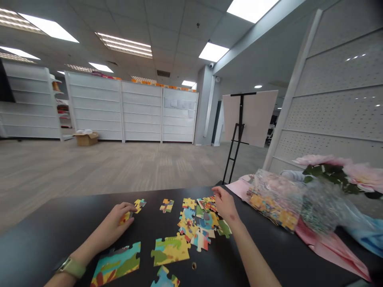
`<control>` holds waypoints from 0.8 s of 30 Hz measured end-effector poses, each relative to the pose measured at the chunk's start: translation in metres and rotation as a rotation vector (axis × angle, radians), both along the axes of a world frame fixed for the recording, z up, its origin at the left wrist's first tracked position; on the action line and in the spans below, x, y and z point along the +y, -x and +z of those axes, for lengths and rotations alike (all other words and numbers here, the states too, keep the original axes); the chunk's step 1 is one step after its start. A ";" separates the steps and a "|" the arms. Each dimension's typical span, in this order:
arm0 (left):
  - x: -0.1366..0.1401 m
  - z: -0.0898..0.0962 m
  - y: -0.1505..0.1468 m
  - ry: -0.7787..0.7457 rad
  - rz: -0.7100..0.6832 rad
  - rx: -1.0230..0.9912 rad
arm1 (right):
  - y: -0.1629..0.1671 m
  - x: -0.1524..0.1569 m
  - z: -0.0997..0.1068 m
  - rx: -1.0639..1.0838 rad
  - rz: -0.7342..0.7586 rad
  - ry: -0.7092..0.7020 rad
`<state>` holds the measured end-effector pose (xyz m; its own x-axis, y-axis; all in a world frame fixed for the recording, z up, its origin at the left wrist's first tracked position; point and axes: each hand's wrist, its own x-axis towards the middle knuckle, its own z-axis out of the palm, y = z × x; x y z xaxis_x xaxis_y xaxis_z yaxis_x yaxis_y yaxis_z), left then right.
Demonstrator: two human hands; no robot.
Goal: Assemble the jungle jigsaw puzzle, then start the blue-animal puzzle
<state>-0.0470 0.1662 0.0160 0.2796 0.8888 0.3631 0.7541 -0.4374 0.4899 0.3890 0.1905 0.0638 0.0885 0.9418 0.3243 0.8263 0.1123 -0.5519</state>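
Observation:
My left hand [115, 223] rests low over the table, its fingers and thumb curled around a yellow puzzle piece [125, 218]. Just past its fingertips lie more joined puzzle pieces [139, 205]. My right hand [226, 206] is at the right edge of a loose pile of puzzle pieces [206, 218], fingers partly stretched toward the left; I see nothing held in it. Nearer to me are a joined green-and-teal puzzle section [119, 261], a green-and-yellow section [170, 250] and a blue piece [164, 278]. A small joined cluster [166, 205] lies between my hands.
On the right of the black table [74, 215] are a clear plastic bag [275, 199] with more puzzle pieces, pink cloth [329, 251] and pink flowers [359, 175]. An easel [239, 131] stands beyond the table. A white pegboard panel [335, 103] rises at right.

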 end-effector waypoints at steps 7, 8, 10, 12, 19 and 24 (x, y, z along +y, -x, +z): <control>0.001 -0.004 -0.001 0.004 -0.043 0.014 | -0.006 0.008 -0.034 -0.188 0.000 0.202; 0.001 -0.004 -0.001 -0.003 -0.048 0.017 | -0.007 0.009 -0.036 -0.209 0.013 0.221; 0.001 -0.005 -0.001 -0.020 -0.056 0.020 | -0.009 0.010 -0.037 -0.245 0.023 0.245; 0.001 -0.004 -0.002 -0.031 -0.059 0.019 | -0.013 0.010 -0.034 -0.272 0.007 0.253; -0.001 0.002 -0.003 -0.027 -0.064 -0.001 | -0.019 -0.032 -0.012 -0.363 -0.042 0.151; -0.007 0.007 -0.011 -0.006 -0.087 -0.008 | -0.041 -0.116 -0.070 -0.429 0.058 0.025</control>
<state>-0.0357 0.1593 0.0228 0.3528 0.8589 0.3713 0.7088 -0.5044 0.4931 0.4297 0.0747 -0.0060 -0.1025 0.9494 0.2968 0.9741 0.1563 -0.1634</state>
